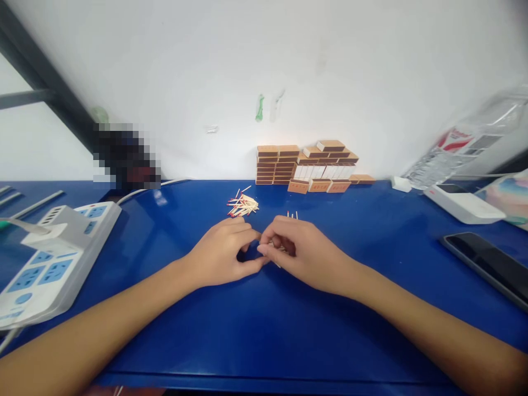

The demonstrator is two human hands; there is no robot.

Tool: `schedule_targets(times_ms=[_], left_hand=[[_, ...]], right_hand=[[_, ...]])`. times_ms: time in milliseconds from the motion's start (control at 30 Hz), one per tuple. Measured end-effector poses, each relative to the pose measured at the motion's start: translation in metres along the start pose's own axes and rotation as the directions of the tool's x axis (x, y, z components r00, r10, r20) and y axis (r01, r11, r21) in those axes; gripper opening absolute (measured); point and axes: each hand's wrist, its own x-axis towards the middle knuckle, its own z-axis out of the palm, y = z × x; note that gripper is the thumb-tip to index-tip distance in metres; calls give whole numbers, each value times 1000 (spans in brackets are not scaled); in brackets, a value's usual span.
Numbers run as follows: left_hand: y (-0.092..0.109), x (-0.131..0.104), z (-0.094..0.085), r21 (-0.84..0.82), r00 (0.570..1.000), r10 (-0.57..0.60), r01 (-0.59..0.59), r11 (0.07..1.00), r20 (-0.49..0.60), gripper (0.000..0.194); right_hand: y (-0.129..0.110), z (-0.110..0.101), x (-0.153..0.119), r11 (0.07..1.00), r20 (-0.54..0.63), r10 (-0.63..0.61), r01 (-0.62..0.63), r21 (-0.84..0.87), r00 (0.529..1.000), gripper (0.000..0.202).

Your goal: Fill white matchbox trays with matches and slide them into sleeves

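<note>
The left hand point(225, 247) and right hand point(303, 247) meet at the fingertips over the blue table point(231, 335). The left is loosely curved, with a gap between thumb and forefinger; the right is curled, thumb and fingers nearly pinched. I cannot tell whether either has hold of a match. Some matches point(282, 249) show under the right hand, which hides most of them; a few tips stick out beyond its knuckles. A loose pile point(244, 207) lies just past the left hand, red heads mostly to the left.

Behind, against the wall point(185, 71), stand a stack point(276, 165) of matchboxes and, beside it, a stepped one with more boxes point(317, 186) in front. A power strip point(61, 269) flanks the left forearm. On the right are a phone point(490, 264), a white device point(466, 203) and a tilted bottle point(457, 143).
</note>
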Motion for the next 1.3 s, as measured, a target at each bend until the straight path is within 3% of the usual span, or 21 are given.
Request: schedule_targets(times_ms=[167,267,600,767,933,1067,1200,1300], left_hand=[[0,0,0,-4,1000,11,-11,1000,-7,24],[-1,0,-1,-6,1000,6,-6,1000,-15,23],[-6,0,-2,3,1000,-9,9,1000,-22,22],[-6,0,-2,0,1000,-8,8,1000,-30,20],[-6,0,-3,1,1000,-10,10,1000,-24,19],[-4,1,-3,-1,1000,-16,16,1000,-24,20],[-4,0,-2,-1,999,-17,17,1000,-29,22],[-5,0,-2,3,999,-17,17,1000,-34,22]], right_hand=[[5,-16,0,980,-111,105,-84,181,988,13],[13,-18,1,968,-74,162,-143,207,984,16],[17,-10,4,899,-51,270,-233,371,962,20],[22,-2,5,889,-117,291,-223,400,950,22],[24,2,3,949,-151,288,-261,176,946,14],[19,-1,-1,987,-200,160,-160,13,967,6],[9,-7,-8,994,-45,22,-27,-103,999,4],[7,-7,-11,980,67,-15,28,-198,998,12]])
